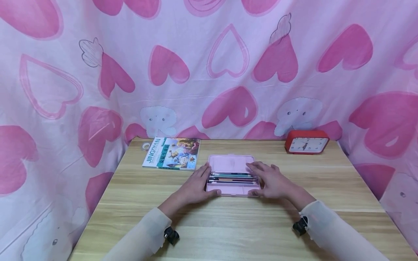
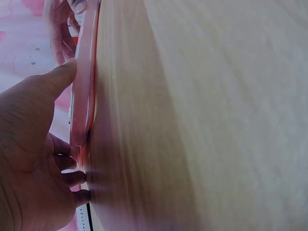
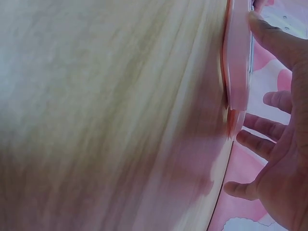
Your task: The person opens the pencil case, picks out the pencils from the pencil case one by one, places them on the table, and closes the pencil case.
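Note:
A pink pencil case (image 1: pixel 228 190) lies on the wooden table with its lid (image 1: pixel 231 163) folded back, away from the person. Several pencils (image 1: pixel 233 178) run lengthwise in it. My left hand (image 1: pixel 195 185) is at its left end: the thumb rests on the front rim and the fingers reach toward the hinge side. On the right end, my right hand (image 1: pixel 272 181) touches the front corner with its thumb and the lid's edge with its index finger. Its other fingers are spread in the right wrist view, and straight thumbs touch the case's pink wall (image 3: pixel 238 57) in both wrist views.
A picture-covered book (image 1: pixel 177 154) lies at the back left, close to the case, with a small round white object (image 1: pixel 146 146) by its left edge. At the back right stands a red clock (image 1: pixel 307 142). A heart-patterned curtain (image 1: pixel 228 108) hangs behind the table.

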Motion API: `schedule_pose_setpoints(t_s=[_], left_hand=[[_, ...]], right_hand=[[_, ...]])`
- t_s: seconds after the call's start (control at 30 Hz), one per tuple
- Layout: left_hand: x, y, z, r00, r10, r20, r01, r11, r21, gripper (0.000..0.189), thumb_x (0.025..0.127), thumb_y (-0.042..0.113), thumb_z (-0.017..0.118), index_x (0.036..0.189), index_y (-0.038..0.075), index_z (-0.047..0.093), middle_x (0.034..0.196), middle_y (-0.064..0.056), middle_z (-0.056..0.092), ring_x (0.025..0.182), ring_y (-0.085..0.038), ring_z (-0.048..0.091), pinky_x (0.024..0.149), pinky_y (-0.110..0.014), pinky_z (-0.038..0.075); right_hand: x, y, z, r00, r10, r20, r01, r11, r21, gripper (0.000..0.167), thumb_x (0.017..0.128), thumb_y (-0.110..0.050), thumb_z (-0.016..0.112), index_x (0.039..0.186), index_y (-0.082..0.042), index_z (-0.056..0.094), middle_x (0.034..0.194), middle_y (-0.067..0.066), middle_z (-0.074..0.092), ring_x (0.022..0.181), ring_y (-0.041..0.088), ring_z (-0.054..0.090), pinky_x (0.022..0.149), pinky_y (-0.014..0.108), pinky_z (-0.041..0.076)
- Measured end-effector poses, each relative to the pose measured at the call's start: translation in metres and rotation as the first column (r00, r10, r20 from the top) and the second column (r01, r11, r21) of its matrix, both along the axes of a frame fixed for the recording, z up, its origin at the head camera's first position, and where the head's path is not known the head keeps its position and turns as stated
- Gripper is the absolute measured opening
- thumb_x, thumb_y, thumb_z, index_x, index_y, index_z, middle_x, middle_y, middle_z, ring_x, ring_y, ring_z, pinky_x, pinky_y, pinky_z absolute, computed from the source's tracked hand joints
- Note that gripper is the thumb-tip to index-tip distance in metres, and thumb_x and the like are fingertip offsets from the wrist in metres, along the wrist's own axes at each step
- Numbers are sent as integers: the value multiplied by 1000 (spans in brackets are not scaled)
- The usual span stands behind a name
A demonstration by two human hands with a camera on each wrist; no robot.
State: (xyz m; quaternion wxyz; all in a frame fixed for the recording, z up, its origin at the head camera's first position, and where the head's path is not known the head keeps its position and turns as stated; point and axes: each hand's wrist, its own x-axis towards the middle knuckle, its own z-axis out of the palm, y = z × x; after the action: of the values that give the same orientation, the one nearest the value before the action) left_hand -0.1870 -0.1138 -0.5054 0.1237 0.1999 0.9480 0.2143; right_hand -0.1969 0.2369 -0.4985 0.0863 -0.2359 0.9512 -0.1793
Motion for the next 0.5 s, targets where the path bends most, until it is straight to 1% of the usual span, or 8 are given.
schedule_pose_setpoints(t_s=[0.07, 0.13, 0.2, 0.27, 0.33, 0.4, 0.47, 0.5], left_hand=[[0, 0, -1, 1000, 3, -1, -3, 1000, 1, 116, 96, 77, 68, 178, 10, 21, 188, -7, 13, 174, -34, 17, 141, -53, 25], [0, 1, -2, 1000, 6, -1, -6, 1000, 2, 116, 95, 78, 68, 178, 10, 21, 188, -6, 13, 174, -34, 17, 141, -54, 25], [0, 1, -2, 1000, 9, 0, -9, 1000, 1, 117, 95, 79, 67, 178, 11, 20, 189, -5, 12, 175, -34, 17, 141, -53, 24], [0, 1, -2, 1000, 8, -1, -8, 1000, -4, 117, 95, 79, 67, 178, 12, 19, 189, -4, 11, 175, -33, 16, 141, -53, 24], [0, 1, -2, 1000, 3, -8, -3, 1000, -3, 117, 96, 79, 67, 178, 11, 19, 188, -5, 12, 174, -33, 17, 141, -52, 25], [1, 1, -2, 1000, -1, -16, 1, 1000, 0, 116, 96, 78, 67, 178, 10, 20, 188, -7, 13, 174, -34, 18, 141, -53, 26], [1, 1, -1, 1000, -8, -25, 8, 1000, 3, 115, 97, 77, 67, 177, 8, 22, 188, -8, 14, 174, -35, 20, 141, -53, 26], [2, 1, -1, 999, -11, -31, 11, 1000, 4, 115, 97, 77, 67, 177, 7, 23, 188, -9, 15, 173, -36, 21, 140, -54, 26]], right_hand=[[1, 0, 1, 1000, -4, 2, 4, 1000, 0, 113, 83, -73, 86, 175, -29, 37, 176, 11, 41, 154, 40, 50, 129, 86, 13], [1, -2, 3, 1000, -7, -1, 7, 1000, 6, 109, 85, -72, 84, 174, -30, 38, 176, 10, 42, 156, 40, 49, 129, 87, 12], [2, -5, 6, 1000, -10, -8, 10, 1000, 4, 100, 89, -68, 84, 172, -30, 43, 175, 10, 45, 159, 40, 45, 129, 87, 11], [1, -11, 10, 1000, -13, -23, 13, 1000, -3, 88, 93, -62, 83, 168, -30, 50, 171, 8, 50, 160, 40, 44, 130, 86, 12], [0, -19, 12, 999, -11, -46, 10, 1000, -16, 72, 98, -54, 82, 161, -27, 60, 163, 7, 57, 156, 38, 47, 130, 83, 19], [-1, -27, 14, 998, 4, -69, -5, 1000, -27, 58, 100, -45, 82, 152, -24, 69, 152, 5, 63, 146, 34, 53, 128, 77, 31], [-3, -35, 14, 996, 26, -91, -28, 999, -25, 45, 102, -40, 81, 143, -22, 75, 141, 3, 67, 134, 28, 57, 121, 68, 43], [-4, -39, 14, 993, 40, -107, -42, 999, -19, 39, 103, -37, 81, 138, -21, 77, 135, 2, 67, 128, 26, 59, 116, 64, 47]])
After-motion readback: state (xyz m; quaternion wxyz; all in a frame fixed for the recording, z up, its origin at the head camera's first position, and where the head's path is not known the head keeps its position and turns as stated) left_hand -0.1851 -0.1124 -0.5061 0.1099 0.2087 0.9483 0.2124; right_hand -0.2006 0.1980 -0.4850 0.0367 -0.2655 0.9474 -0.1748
